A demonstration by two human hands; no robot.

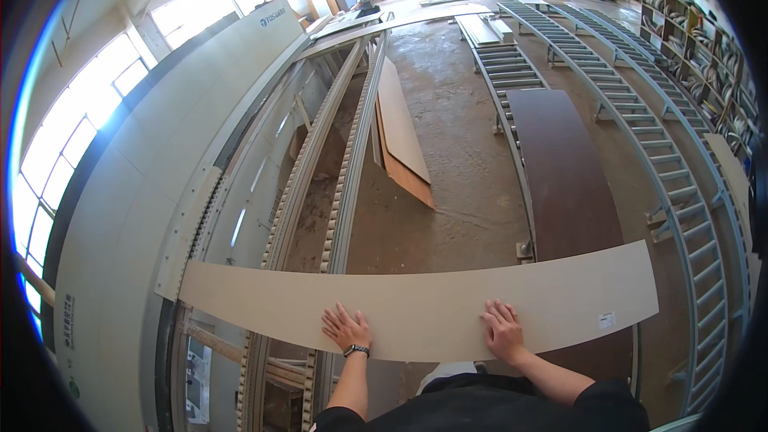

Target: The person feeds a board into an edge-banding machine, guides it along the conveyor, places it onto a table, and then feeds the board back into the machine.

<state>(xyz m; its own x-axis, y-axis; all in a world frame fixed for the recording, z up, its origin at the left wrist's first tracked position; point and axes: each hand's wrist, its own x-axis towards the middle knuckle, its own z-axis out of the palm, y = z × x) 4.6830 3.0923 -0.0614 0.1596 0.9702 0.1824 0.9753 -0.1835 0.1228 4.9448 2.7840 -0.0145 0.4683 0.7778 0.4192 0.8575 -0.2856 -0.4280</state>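
Note:
A long beige panel (424,304) lies crosswise in front of me, its left end against the edge of the big grey machine (152,192). It rests over the machine's roller rails (344,208), and its right part reaches above a dark brown board (564,168). My left hand (346,326) lies flat on the panel with fingers spread, a dark watch on its wrist. Farther right, my right hand (502,328) also lies on the panel, fingers stretched out and slightly apart. A small white label (607,320) is stuck near the panel's right end.
Wood-coloured boards (400,128) lean beside the rails. Long roller conveyors (632,120) run along the right, one bearing white panels (484,30). A shelf of coiled edging strips (696,48) stands at far right. Another person (362,0) is at the machine's far end.

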